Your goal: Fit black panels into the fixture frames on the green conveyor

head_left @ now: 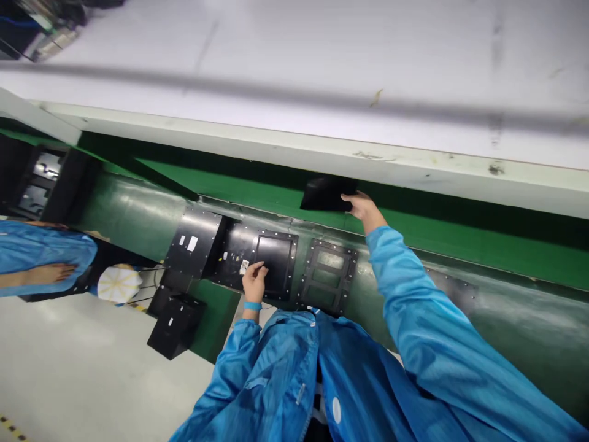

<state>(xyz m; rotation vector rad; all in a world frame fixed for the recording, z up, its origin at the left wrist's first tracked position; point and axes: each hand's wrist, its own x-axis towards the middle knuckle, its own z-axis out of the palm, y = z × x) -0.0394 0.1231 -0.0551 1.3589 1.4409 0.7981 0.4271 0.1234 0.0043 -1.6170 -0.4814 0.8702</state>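
R hand (361,205): fingers clamped on R end of dk. piece (322,194), which sits under lip of white shelf (294,147); can't tell if resting. L hand (254,280): over blk panel (275,258), fingers bent; can't tell if gripping. Slotted frame (348,273) flat on green surface (363,298), just R of panel. Technique (my view): firm R grip, piece level, clear of lip; L fingers light.

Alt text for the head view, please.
Right hand grips a black piece near a white shelf; left hand is over a recessed black panel, contact unclear. Beside it, a black frame with rectangular openings lies on a green bench. Another person's blue clothing shows at left.
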